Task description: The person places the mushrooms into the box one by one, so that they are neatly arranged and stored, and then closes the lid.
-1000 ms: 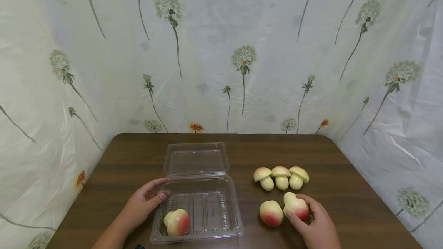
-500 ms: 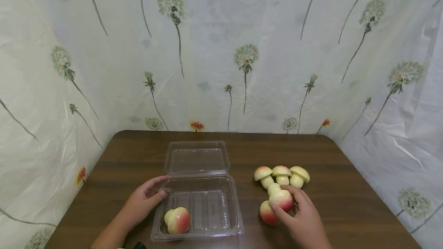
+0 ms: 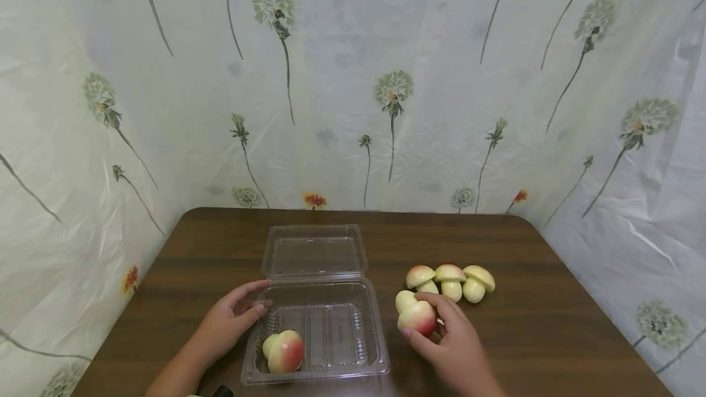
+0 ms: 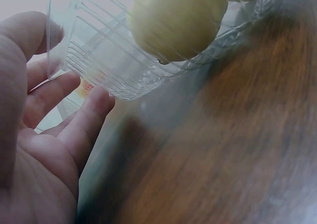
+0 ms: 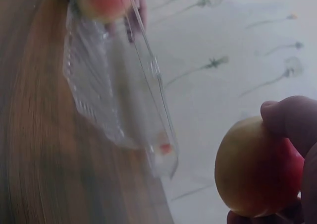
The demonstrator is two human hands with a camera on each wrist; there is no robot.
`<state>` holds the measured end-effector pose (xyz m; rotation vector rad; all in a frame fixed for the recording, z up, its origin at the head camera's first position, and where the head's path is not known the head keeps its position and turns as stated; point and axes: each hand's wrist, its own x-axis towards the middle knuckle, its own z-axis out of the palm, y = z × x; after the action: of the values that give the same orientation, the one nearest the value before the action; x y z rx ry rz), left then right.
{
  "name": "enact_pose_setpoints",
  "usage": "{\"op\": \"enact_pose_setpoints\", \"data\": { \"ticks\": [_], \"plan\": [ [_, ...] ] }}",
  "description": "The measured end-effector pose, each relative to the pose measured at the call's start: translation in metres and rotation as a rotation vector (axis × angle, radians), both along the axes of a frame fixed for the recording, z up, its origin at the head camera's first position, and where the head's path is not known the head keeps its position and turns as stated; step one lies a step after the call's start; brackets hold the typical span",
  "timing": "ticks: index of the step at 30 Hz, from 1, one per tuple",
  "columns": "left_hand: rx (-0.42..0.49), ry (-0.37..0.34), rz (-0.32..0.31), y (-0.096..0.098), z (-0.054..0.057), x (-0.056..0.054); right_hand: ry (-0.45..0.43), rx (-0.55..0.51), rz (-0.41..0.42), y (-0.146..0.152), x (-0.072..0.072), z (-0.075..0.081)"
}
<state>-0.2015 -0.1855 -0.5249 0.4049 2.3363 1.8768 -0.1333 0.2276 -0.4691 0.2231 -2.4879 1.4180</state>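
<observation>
A clear plastic clamshell container (image 3: 315, 374) stands on the table with its lid laid back. My left hand (image 3: 228, 320) holds its left rim, the thumb and fingers on either side of the plastic in the left wrist view. One yellow-and-red toy mushroom (image 3: 285, 351) lies in the container's near left corner. My right hand (image 3: 449, 339) grips another toy mushroom (image 3: 417, 316) above the table, right of the container, its red-blushed cap (image 5: 255, 169) between thumb and fingers. Behind this hand a further mushroom on the table is almost wholly hidden.
Three toy mushrooms, the middle one (image 3: 451, 280) among them, lie in a row behind my right hand. The lid (image 3: 315, 251) extends toward the back of the brown table (image 3: 529, 299). A flowered curtain (image 3: 331, 78) encloses the back and sides.
My right hand has moved left with its mushroom, passing over the one on the table, toward the container. The left hand stays on the container's rim.
</observation>
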Motion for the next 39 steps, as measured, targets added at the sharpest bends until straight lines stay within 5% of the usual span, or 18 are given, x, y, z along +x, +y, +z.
{"op": "enact_pose_setpoints", "data": {
  "ticks": [8,18,39],
  "plan": [
    [-0.009,-0.028,0.015,0.0,0.001,0.001,0.006,-0.003,0.098,-0.02,-0.001,-0.002],
    [0.005,0.023,0.001,-0.001,0.0,0.0,-0.069,-0.016,0.229,-0.049,-0.003,-0.005],
    [-0.002,0.017,-0.01,-0.003,-0.001,-0.002,-0.054,0.082,0.319,-0.088,-0.013,-0.001]
  ]
}}
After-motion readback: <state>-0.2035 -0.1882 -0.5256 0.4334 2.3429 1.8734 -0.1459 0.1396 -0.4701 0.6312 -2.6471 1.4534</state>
